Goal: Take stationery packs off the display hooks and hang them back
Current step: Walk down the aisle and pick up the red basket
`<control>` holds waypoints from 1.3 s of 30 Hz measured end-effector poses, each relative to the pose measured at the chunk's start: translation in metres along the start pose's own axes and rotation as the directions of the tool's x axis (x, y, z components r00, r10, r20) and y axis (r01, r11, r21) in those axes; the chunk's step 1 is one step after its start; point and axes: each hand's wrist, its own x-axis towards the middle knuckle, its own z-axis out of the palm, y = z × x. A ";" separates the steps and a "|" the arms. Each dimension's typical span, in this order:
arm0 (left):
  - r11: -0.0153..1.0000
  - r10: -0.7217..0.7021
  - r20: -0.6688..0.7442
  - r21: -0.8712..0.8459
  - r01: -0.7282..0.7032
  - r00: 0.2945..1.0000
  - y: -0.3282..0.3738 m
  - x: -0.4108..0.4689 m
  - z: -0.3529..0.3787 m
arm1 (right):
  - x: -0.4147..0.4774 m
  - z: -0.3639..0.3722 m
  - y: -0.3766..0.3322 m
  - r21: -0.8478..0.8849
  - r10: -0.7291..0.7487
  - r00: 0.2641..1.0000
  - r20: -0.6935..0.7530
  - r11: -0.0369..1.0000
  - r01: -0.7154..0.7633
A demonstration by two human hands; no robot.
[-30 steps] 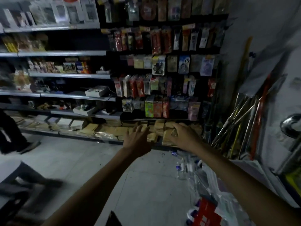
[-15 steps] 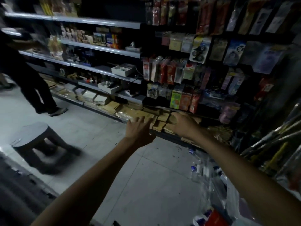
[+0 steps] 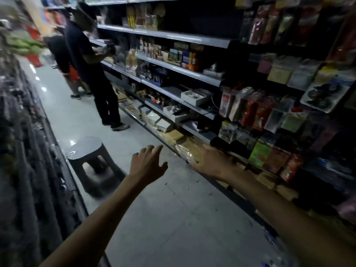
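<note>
- Left hand [image 3: 147,164]: bare, seen from the back, with slender fingers [image 3: 158,152] and a thumb.
- Left forearm [image 3: 107,214]: uncovered from the wrist to the lower frame edge, long and lean.
- Right hand [image 3: 210,162]: apparently bare as well, though motion blur smears its outline.
- Right forearm [image 3: 269,199]: uncovered as far as the view reaches, in dim light, widening toward the lower right corner.
</note>
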 end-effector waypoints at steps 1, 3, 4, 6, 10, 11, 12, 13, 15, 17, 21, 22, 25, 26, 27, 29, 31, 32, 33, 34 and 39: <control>1.000 -0.031 -0.005 0.004 0.031 1.000 -0.006 0.008 0.000 | 0.017 -0.001 0.003 0.000 -0.031 0.999 0.009 1.000 0.031; 0.996 -0.086 0.004 0.009 0.086 0.996 -0.018 0.022 -0.001 | 0.051 -0.002 0.007 0.011 -0.078 0.997 0.024 0.997 0.078; 0.993 -0.117 0.010 0.009 0.117 0.993 -0.026 0.027 -0.002 | 0.067 -0.002 0.007 0.016 -0.097 0.995 0.037 0.995 0.097; 0.982 -0.189 0.014 0.016 0.189 0.982 -0.040 0.038 -0.004 | 0.098 0.000 0.001 0.013 -0.140 0.987 0.073 0.990 0.139; 0.952 -0.301 0.017 0.058 0.300 0.953 -0.073 0.064 -0.004 | 0.164 0.007 -0.025 0.006 -0.236 0.965 0.115 0.972 0.236; 0.946 -0.321 0.025 0.061 0.319 0.947 -0.082 0.071 -0.003 | 0.181 0.012 -0.033 0.032 -0.261 0.958 0.122 0.965 0.259; 0.939 -0.340 0.028 0.065 0.337 0.940 -0.092 0.078 -0.001 | 0.199 0.018 -0.041 0.051 -0.281 0.951 0.127 0.960 0.277; 0.932 -0.357 0.024 0.075 0.354 0.934 -0.103 0.086 0.002 | 0.217 0.023 -0.049 0.057 -0.298 0.946 0.125 0.955 0.293; 0.921 -0.384 0.015 0.081 0.381 0.923 -0.126 0.107 0.006 | 0.255 0.032 -0.066 0.037 -0.324 0.939 0.116 0.946 0.322; 0.914 -0.402 0.026 0.068 0.399 0.915 -0.152 0.130 0.010 | 0.295 0.037 -0.086 0.026 -0.350 0.930 0.114 0.937 0.350; 0.901 -0.433 0.047 0.050 0.431 0.900 -0.211 0.187 0.008 | 0.382 0.040 -0.129 0.007 -0.366 0.924 0.114 0.930 0.368; 0.900 -0.436 0.048 0.052 0.434 0.899 -0.226 0.202 0.007 | 0.403 0.040 -0.139 -0.002 -0.370 0.923 0.106 0.928 0.372; 0.892 -0.448 0.039 0.080 0.444 0.893 -0.272 0.248 0.006 | 0.464 0.042 -0.166 -0.022 -0.408 0.909 0.084 0.911 0.411; 0.888 -0.455 0.027 0.094 0.451 0.890 -0.286 0.262 0.006 | 0.484 0.043 -0.174 -0.021 -0.420 0.904 0.078 0.906 0.423; 0.883 -0.463 0.021 0.104 0.458 0.886 -0.299 0.275 0.005 | 0.504 0.044 -0.181 -0.018 -0.431 0.899 0.079 0.901 0.434; 0.878 -0.470 0.017 0.116 0.465 0.882 -0.326 0.301 0.006 | 0.541 0.046 -0.195 -0.016 -0.451 0.886 0.110 0.890 0.455; 0.875 -0.475 -0.001 0.111 0.472 0.880 -0.354 0.329 0.009 | 0.581 0.048 -0.209 -0.025 -0.468 0.872 0.143 0.879 0.476; 0.873 -0.478 -0.010 0.102 0.477 0.878 -0.368 0.343 0.010 | 0.601 0.049 -0.216 -0.035 -0.472 0.868 0.152 0.875 0.482; 0.871 -0.482 -0.020 0.096 0.481 0.876 -0.383 0.358 0.012 | 0.621 0.050 -0.222 -0.048 -0.471 0.868 0.159 0.874 0.483; 0.869 -0.486 -0.027 0.094 0.486 0.874 -0.397 0.374 0.013 | 0.641 0.052 -0.229 -0.059 -0.465 0.869 0.172 0.875 0.480; 0.838 -0.539 -0.048 0.073 0.541 0.841 -0.469 0.463 0.021 | 0.752 0.057 -0.257 -0.094 -0.493 0.841 0.225 0.848 0.522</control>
